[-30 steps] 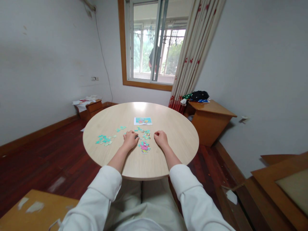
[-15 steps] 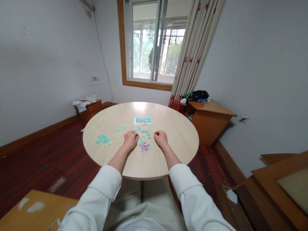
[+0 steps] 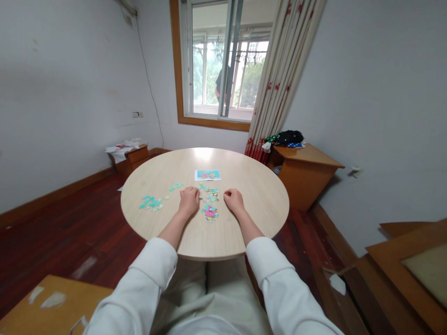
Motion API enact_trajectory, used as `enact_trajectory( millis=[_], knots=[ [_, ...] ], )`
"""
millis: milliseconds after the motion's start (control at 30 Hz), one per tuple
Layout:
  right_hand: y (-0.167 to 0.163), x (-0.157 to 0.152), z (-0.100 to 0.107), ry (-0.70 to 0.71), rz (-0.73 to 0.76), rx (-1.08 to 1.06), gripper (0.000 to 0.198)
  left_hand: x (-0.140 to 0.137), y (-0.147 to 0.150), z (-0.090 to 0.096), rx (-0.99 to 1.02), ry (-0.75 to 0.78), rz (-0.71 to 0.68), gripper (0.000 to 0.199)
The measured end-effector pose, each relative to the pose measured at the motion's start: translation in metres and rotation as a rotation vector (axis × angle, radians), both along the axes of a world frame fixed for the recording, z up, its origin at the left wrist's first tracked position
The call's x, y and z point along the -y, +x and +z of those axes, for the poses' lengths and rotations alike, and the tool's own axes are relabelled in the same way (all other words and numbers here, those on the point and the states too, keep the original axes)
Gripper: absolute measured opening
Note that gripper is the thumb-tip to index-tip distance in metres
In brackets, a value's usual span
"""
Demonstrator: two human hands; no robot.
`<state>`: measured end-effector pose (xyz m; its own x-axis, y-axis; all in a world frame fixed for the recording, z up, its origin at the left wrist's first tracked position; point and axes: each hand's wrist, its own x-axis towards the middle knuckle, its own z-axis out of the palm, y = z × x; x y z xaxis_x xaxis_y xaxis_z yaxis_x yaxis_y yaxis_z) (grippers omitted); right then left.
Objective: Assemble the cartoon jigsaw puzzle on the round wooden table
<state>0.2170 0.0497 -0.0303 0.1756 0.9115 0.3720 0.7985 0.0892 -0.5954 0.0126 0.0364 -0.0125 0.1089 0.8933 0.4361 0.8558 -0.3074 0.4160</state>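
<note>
A partly joined jigsaw puzzle with a pink cartoon figure lies on the round table between my forearms. Just beyond it, loose puzzle pieces are scattered between my two hands. My left hand rests to the left of these pieces, its fingers curled down; whatever is under them is hidden. On the other side, my right hand is closed in a pinch at the tabletop, and any small thing between the fingertips is too small to name. A printed picture sheet with cartoon figures lies farther back.
The pale round table holds a pile of turquoise pieces at left and a smaller group nearer my left hand. A wooden desk with clothes on it stands at right. A wooden surface is at lower left.
My left hand has shifted slightly back and left, away from the loose pieces, with its fingers curled. My right hand has hardly moved.
</note>
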Motion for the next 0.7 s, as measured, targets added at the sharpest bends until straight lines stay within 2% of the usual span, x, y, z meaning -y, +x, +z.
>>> enact_trajectory(
  millis=[67, 200, 367, 533, 700],
  knots=[
    [0.001, 0.0, 0.0, 0.001, 0.003, -0.003, 0.017, -0.003, -0.002, 0.001, 0.185, -0.004, 0.031, 0.025],
    [0.003, 0.0, 0.0, 0.001, 0.005, -0.014, 0.017, -0.01, -0.006, 0.001, 0.711, -0.052, 0.112, 0.021],
    [0.006, 0.0, -0.001, 0.008, 0.013, -0.011, 0.017, -0.016, -0.005, 0.002, 1.249, -0.171, 0.028, 0.015],
    [0.008, -0.001, -0.002, 0.011, 0.012, 0.009, 0.018, -0.017, -0.007, 0.003, 1.617, -0.289, -0.082, 0.012],
    [0.007, -0.001, -0.001, 0.017, 0.011, 0.004, 0.018, -0.016, -0.011, 0.007, 1.829, -0.382, -0.197, 0.015]
  ],
)
